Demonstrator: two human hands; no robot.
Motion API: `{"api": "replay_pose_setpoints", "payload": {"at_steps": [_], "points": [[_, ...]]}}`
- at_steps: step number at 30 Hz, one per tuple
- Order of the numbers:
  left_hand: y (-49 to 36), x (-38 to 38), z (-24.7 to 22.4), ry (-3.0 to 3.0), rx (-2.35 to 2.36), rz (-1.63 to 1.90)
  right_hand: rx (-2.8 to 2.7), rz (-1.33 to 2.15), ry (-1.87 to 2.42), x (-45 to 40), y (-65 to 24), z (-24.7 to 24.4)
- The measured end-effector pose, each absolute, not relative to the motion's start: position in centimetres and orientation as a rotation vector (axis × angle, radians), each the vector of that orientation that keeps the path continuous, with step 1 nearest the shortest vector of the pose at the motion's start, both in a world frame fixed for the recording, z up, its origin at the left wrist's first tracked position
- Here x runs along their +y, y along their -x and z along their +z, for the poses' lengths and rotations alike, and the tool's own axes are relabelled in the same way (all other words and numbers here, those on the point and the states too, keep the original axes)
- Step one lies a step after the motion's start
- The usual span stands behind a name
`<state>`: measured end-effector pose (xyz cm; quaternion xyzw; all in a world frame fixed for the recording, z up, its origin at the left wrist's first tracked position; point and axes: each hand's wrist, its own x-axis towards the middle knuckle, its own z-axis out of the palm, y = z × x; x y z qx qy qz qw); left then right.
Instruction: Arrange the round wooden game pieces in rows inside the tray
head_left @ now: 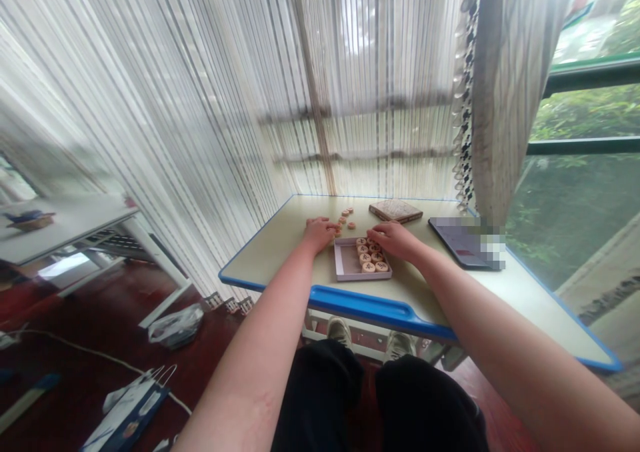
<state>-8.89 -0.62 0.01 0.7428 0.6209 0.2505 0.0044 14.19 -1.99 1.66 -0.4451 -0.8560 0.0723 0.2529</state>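
1. Head view: the left hand [319, 234] is reaching beside the loose round pieces [351, 225]; whether its fingers are closing on one, I cannot tell.
2. The right hand [393, 237] is bending its fingers over the far right corner of the open box [347, 263]; its grip is not showing clearly.
3. Inscribed pieces [369, 267] are filling the box's right side.
4. Beyond, a flat patterned case [396, 209] is lying on the table [280, 252], left of a tablet [456, 242].
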Motion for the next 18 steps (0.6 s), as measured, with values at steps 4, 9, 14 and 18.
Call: {"api": "replay_pose_setpoints", "payload": {"at_steps": [4, 9, 14, 18], "points": [[8.76, -0.96, 0.23, -2.321, 1.921, 0.700, -2.339, 0.199, 1.203, -2.09, -14.09, 1.85], [8.74, -1.17, 0.46, -2.305, 1.970, 0.746, -2.343, 0.207, 1.215, -2.16, -14.07, 1.87], [8.68, -1.17, 0.42, -2.282, 1.998, 0.746, -2.323, 0.218, 1.221, -2.06, -14.09, 1.71], [8.67, -1.04, 0.28, -2.311, 1.961, 0.746, -2.328, 0.205, 1.204, -2.10, -14.02, 1.71]]}}
